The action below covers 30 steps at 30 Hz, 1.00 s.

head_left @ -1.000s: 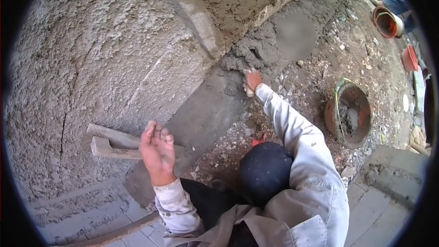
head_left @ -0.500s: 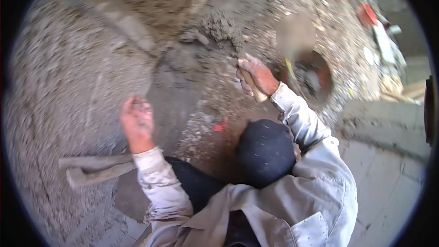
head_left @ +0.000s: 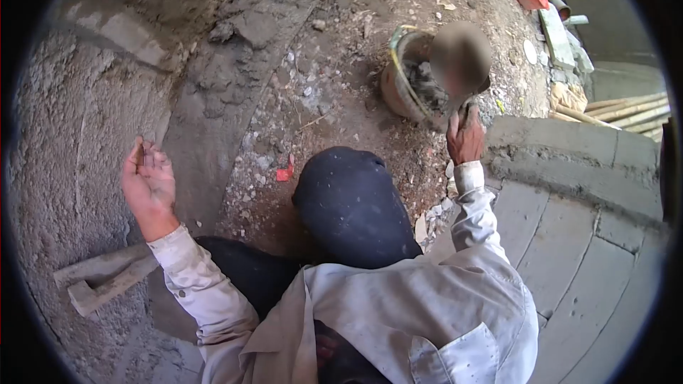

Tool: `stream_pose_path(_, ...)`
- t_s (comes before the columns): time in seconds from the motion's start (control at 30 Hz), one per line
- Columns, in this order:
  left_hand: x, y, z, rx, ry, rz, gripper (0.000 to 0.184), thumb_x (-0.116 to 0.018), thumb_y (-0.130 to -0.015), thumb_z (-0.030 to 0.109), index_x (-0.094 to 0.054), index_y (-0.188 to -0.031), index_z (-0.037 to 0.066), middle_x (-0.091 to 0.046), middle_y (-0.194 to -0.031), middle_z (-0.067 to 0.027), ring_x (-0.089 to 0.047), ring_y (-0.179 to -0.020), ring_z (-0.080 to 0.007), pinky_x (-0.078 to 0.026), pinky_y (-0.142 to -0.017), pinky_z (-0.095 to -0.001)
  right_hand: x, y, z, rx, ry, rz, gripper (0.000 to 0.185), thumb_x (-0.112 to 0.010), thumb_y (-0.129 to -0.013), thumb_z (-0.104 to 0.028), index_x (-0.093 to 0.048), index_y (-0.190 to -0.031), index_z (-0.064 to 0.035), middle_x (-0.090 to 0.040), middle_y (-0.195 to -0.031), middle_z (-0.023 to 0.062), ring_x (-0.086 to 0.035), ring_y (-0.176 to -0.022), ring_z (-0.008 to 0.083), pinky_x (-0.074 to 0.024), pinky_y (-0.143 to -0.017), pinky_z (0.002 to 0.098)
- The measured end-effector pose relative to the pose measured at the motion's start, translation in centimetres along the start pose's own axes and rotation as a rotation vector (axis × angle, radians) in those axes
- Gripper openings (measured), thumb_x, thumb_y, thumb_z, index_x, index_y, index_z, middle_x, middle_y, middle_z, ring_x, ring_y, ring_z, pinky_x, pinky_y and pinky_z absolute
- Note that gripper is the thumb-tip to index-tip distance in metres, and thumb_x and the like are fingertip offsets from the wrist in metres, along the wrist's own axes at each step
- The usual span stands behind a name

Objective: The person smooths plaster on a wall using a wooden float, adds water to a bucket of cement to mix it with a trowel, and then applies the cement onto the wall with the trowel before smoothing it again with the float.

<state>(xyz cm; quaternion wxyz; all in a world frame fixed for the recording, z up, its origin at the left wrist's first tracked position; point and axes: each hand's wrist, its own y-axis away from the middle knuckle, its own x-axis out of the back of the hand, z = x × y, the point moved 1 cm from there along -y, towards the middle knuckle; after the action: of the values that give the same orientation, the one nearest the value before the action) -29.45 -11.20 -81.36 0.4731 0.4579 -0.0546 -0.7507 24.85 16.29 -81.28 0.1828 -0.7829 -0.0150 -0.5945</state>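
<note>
Bucket (head_left: 393, 96) of wet-looking grey mix (head_left: 425, 85), standing on stony ground (head_left: 341, 114) ahead and to the person's right, beyond a dark-clad knee (head_left: 356, 206); the right hand (head_left: 466, 135) is at or just beside its near rim, fingers drawn close together, though a blur hides what they may grip and I cannot tell; the left hand (head_left: 151, 178) is raised well apart, before the rough wall (head_left: 92, 135), palm up, fingers loosely bent, nothing visible in it; the bucket would probably be heavy, its side fairly stiff and hard to break; the mix looks soft, thick and clinging; wet grit could make the rim slippery; the yellowish band (head_left: 395, 53) along the rim, perhaps a handle, seems the best place to take hold, with a second grip steadying the opposite rim
</note>
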Motion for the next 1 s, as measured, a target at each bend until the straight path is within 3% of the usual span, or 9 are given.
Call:
stream_pose_path(0.13, 0.6, 1.6, 1.2, -0.022, 0.052, -0.119, 0.018, -0.057, -0.094, 0.01, -0.063, -0.106, -0.001, -0.063, -0.093, -0.0112, -0.059, -0.082, -0.0215, -0.05, -0.072, -0.0307, -2.2, -1.4, -7.9, 0.146, -0.397, -0.308, 0.045, -0.061, -0.093, -0.029, -0.053, -0.12, 0.0053, -0.063, -0.094, 0.0327, -0.061, -0.086, 0.0502, -0.0455, -0.072, 0.0515)
stream_pose_path(0.3, -0.2, 5.7, 2.7, -0.138, 0.123, 0.148, 0.019, -0.058, -0.093, 0.011, -0.061, -0.108, -0.001, -0.06, -0.093, -0.0093, -0.056, -0.083, -0.0198, -0.048, -0.071, -0.0303, -18.5, -2.4, -12.2, 0.271, -0.429, -0.681, 0.05, -0.052, -0.096, -0.037, -0.054, -0.127, 0.0026, -0.06, -0.114, 0.0325, -0.06, -0.104, 0.0454, -0.0458, -0.095, 0.0475)
stream_pose_path(0.47, -0.3, 11.9, 4.7, -0.245, 0.103, 0.067, 0.018, -0.056, -0.094, 0.011, -0.059, -0.108, 0.0, -0.059, -0.093, -0.0079, -0.055, -0.083, -0.0189, -0.048, -0.071, -0.0302, -34.7, -0.9, -19.7, 0.947, 0.013, -0.599, 0.025, -0.051, -0.09, -0.022, -0.064, -0.105, -0.0068, -0.064, -0.083, 0.0231, -0.062, -0.092, 0.0418, -0.0498, -0.082, 0.051)
stream_pose_path(0.5, 0.1, 12.7, 5.1, -0.267, 0.09, 0.047, 0.018, -0.056, -0.095, 0.011, -0.058, -0.108, 0.0, -0.058, -0.094, -0.0077, -0.055, -0.082, -0.0187, -0.048, -0.071, -0.0303, -37.2, -0.7, -21.1, 0.779, -0.12, -0.569, 0.025, -0.05, -0.091, -0.023, -0.065, -0.104, -0.0066, -0.064, -0.081, 0.0231, -0.061, -0.092, 0.0416, -0.0498, -0.082, 0.0507)
stream_pose_path(0.57, 1.5, 13.7, 6.2, -0.279, 0.11, -0.009, 0.018, -0.056, -0.095, 0.011, -0.057, -0.109, 0.001, -0.058, -0.095, -0.0078, -0.055, -0.082, -0.0183, -0.048, -0.071, -0.0303, -36.8, 0.0, -22.4, 0.736, -0.083, -0.623, 0.028, -0.052, -0.091, -0.025, -0.062, -0.105, -0.0033, -0.065, -0.084, 0.0251, -0.062, -0.092, 0.043, -0.0511, -0.081, 0.0509)
stream_pose_path(0.63, 1.9, 14.4, 6.8, -0.293, 0.134, -0.017, 0.017, -0.055, -0.096, 0.011, -0.056, -0.109, 0.002, -0.057, -0.096, -0.0079, -0.055, -0.081, -0.0177, -0.048, -0.071, -0.03, -30.2, -1.4, -25.8, 1.003, 0.247, -0.775, 0.037, -0.057, -0.089, -0.029, -0.057, -0.108, 0.0029, -0.067, -0.094, 0.0292, -0.065, -0.093, 0.0463, -0.0539, -0.079, 0.052)
stream_pose_path(0.73, 2.1, 14.1, 6.9, -0.212, 0.232, -0.144, 0.019, -0.05, -0.098, 0.009, -0.057, -0.112, -0.001, -0.057, -0.1, -0.0108, -0.054, -0.085, -0.0194, -0.05, -0.072, -0.031, -26.5, 1.4, -29.0, 0.345, -0.142, -0.658, 0.044, -0.057, -0.09, -0.034, -0.053, -0.109, 0.0065, -0.067, -0.098, 0.0307, -0.066, -0.091, 0.0461, -0.0535, -0.08, 0.0531)
stream_pose_path(0.9, 1.2, 14.4, 5.9, -0.126, 0.262, -0.115, 0.018, -0.053, -0.096, 0.011, -0.059, -0.11, 0.002, -0.059, -0.098, -0.0092, -0.056, -0.083, -0.0179, -0.049, -0.07, -0.0295, -24.9, 4.9, -32.4, 0.472, -0.158, -0.649, 0.032, -0.037, -0.097, -0.022, -0.052, -0.112, 0.0029, -0.067, -0.096, 0.0318, -0.067, -0.091, 0.0466, -0.0524, -0.082, 0.0545)
stream_pose_path(1.0, 1.6, 15.7, 6.3, -0.129, 0.286, -0.15, 0.017, -0.053, -0.096, 0.011, -0.059, -0.11, 0.002, -0.058, -0.098, -0.0087, -0.056, -0.083, -0.0179, -0.049, -0.07, -0.0299, -24.9, 3.4, -32.0, 0.501, -0.091, -0.731, 0.053, -0.024, -0.102, -0.034, -0.056, -0.118, 0.0048, -0.067, -0.103, 0.0315, -0.064, -0.099, 0.05, -0.0482, -0.093, 0.054)
